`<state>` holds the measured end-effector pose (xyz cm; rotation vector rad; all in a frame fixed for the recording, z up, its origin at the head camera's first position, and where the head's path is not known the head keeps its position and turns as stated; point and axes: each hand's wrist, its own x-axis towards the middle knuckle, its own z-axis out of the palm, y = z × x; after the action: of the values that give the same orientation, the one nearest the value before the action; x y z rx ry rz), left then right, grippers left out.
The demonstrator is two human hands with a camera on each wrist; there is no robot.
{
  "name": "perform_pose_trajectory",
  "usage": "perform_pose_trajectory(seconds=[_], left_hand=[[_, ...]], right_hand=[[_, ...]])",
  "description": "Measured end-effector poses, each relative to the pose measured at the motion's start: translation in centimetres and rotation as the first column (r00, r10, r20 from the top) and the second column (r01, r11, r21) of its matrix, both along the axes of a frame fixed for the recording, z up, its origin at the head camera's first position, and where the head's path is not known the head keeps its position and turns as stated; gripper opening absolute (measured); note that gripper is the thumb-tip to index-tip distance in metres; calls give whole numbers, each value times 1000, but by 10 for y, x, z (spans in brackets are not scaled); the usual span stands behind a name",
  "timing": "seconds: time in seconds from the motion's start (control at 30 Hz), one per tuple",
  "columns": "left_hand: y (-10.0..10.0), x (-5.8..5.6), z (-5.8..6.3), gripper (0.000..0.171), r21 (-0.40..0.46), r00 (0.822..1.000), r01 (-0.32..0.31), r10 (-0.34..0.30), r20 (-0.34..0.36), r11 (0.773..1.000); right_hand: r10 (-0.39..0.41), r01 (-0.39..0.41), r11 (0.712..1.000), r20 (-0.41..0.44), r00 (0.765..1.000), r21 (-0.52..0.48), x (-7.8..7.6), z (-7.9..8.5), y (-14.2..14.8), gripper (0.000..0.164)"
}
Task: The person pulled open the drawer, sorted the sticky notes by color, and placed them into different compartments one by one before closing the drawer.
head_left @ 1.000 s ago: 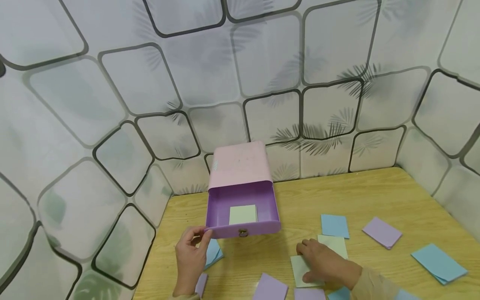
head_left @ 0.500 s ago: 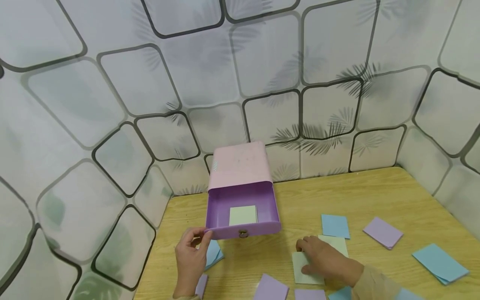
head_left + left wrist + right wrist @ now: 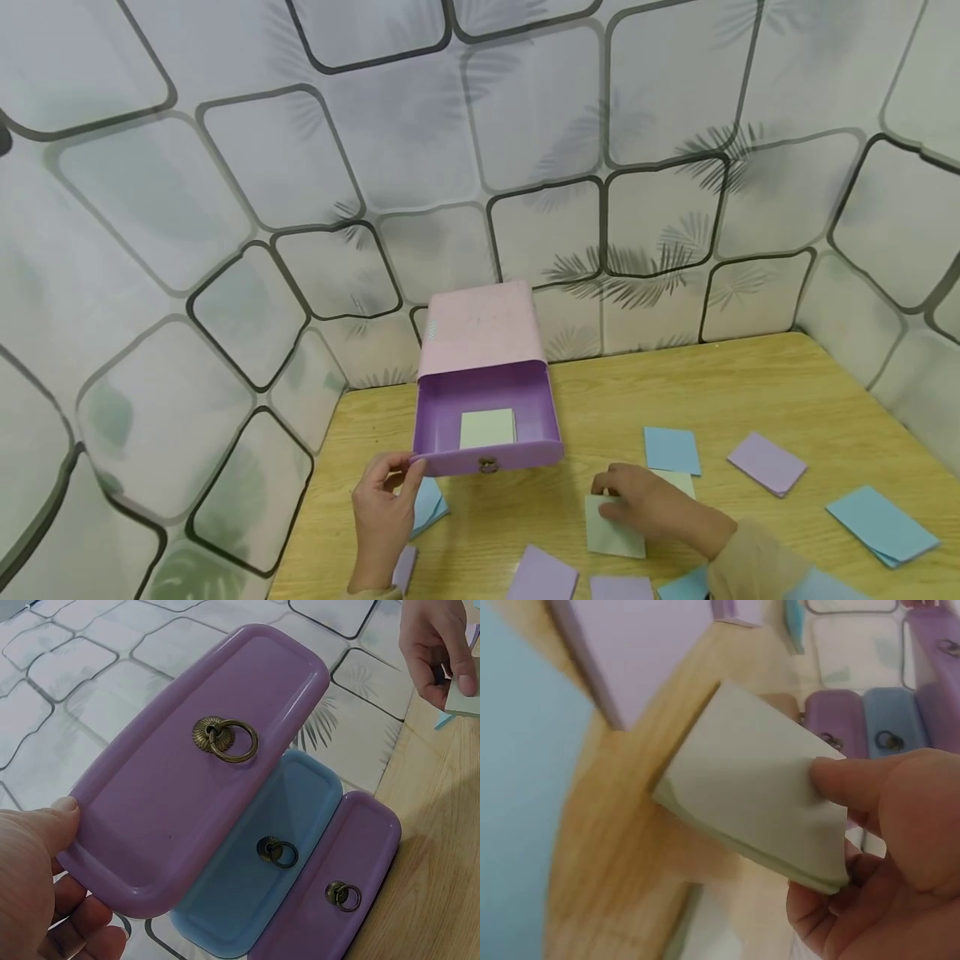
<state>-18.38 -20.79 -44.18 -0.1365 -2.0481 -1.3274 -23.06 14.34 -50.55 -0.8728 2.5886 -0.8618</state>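
A small pink cabinet (image 3: pixel 483 329) has its top purple drawer (image 3: pixel 551 408) pulled out, with a pale green note pad (image 3: pixel 487 427) lying in it. My left hand (image 3: pixel 382 508) pinches the left corner of the drawer front (image 3: pixel 195 765), thumb on the face and fingers curled below. In my right hand (image 3: pixel 652 504) is another pale green note pad (image 3: pixel 757 787), pinched between thumb and fingers and raised off the table in the right wrist view. A further pale green pad (image 3: pixel 681 482) lies partly hidden behind that hand.
Lilac pads (image 3: pixel 767 464) and blue pads (image 3: pixel 881 527) lie scattered over the wooden table (image 3: pixel 742 383). One blue pad (image 3: pixel 429 506) is beside my left hand. Below the open drawer are a blue drawer (image 3: pixel 262 855) and another purple drawer (image 3: pixel 337 877). A patterned wall covering (image 3: pixel 427 158) stands behind.
The right hand has lifted the pale green pad slightly and shifted it away from me, uncovering more of the lilac pad in front. The left hand and the drawer stay put.
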Motion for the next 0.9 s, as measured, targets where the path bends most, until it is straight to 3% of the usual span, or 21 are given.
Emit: perform_pose_trajectory(seconds=[0.1,0.23,0.57,0.73,0.9], left_hand=[[5,5,10,7,-2,1000,-6,6,8,1000],[7,7,14,7,-9,1000,-10,10,5,1000],[6,6,16,8,-33,1000,-7,6,-23,999],[5,6,17,8,-31,1000,-11,10,-23,999],[5,6,18,8,-28,1000,-10,9,-16,1000]], right_hand=[[7,-3,998,76,997,-59,-3,6,3,12],[16,-5,993,93,996,-117,-6,17,7,9],[-17,13,992,-28,999,-123,-11,53,20,20],[-28,12,983,-88,996,-184,-13,68,25,29],[-90,57,970,-129,988,-235,-15,81,29,33]])
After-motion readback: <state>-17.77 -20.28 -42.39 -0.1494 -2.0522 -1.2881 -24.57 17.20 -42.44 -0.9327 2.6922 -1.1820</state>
